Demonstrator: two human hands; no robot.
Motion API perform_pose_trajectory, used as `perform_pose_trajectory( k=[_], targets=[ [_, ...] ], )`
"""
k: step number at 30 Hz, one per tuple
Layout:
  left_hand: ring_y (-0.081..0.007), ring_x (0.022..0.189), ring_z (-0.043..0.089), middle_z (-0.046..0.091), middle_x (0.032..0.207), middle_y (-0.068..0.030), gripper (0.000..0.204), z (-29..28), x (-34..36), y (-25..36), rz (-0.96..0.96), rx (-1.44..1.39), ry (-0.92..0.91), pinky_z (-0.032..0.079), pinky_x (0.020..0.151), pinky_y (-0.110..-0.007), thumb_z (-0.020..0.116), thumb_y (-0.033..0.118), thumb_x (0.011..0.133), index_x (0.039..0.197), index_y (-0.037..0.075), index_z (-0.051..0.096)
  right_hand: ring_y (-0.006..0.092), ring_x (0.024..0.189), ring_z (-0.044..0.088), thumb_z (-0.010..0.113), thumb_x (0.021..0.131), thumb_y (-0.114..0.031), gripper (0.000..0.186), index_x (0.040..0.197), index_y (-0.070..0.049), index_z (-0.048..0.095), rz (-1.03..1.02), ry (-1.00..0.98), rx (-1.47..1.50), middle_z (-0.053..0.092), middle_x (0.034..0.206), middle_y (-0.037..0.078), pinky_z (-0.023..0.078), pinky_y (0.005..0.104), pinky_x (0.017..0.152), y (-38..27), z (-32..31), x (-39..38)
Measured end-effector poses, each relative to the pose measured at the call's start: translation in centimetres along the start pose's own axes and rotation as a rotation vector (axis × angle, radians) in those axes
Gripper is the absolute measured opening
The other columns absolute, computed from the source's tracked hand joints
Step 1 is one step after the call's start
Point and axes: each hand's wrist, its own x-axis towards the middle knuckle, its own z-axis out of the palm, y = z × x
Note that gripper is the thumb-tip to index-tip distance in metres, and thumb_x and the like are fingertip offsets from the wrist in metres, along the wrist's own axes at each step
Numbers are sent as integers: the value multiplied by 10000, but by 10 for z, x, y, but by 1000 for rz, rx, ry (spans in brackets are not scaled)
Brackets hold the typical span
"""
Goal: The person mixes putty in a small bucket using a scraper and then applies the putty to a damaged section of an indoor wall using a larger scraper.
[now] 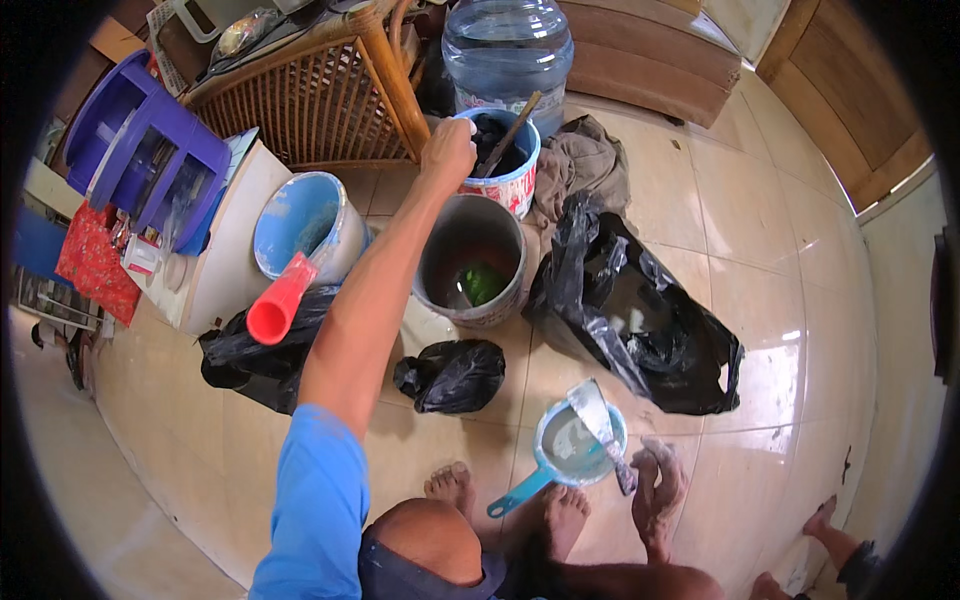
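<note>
My left arm, in a blue sleeve, reaches forward. My left hand (448,155) is closed at the near-left rim of a blue-lined bucket (517,190); its fingertips are partly hidden. A wooden stick (512,135) leans in that bucket, over dark contents. Close to my feet, my right hand (660,495) has bent fingers with a gap between them and holds nothing visible. Beside it, a putty knife (592,412) lies across a blue dipper (543,470) containing greyish material. The knife's smeared handle points toward my right hand but appears apart from it.
A grey bucket (425,285) with something green inside stands mid-floor. Around it are a black plastic bag (570,330), a small tied black bag (455,378), and a pale bucket (345,240) with a red handle (275,312). A water jug (508,50) stands behind. Another person's foot (822,515) is at right.
</note>
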Motion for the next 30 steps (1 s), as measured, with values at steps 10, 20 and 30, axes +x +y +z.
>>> perform_pose_trajectory(
  k=[10, 20, 30],
  targets=[
    [-383, 1034, 647, 680, 1052, -213, 201, 38, 66, -55, -190, 402, -268, 527, 859, -475, 604, 105, 853, 1022, 26, 679, 218, 670, 636, 541, 815, 131, 274, 1042, 20, 646, 198, -37, 100, 630, 758, 120, 507, 332, 614, 36, 23, -10],
    [-302, 662, 702, 631, 951, -275, 210, 24, 92, -76, -126, 167, 78, 560, 618, -430, 502, 86, 898, 1005, -82, 569, 240, 705, 643, 559, 866, 51, 207, 1042, 11, 659, 258, -96, 116, 635, 778, 128, 512, 346, 658, 39, 24, -1],
    [-219, 629, 708, 653, 760, -163, 186, -36, 87, -10, -146, -475, 314, 550, 533, -285, 479, 85, 909, 957, -90, 519, 235, 701, 630, 581, 858, 42, 204, 1048, 8, 649, 240, -126, 115, 630, 794, 122, 496, 338, 639, 37, 26, -7]
  ],
)
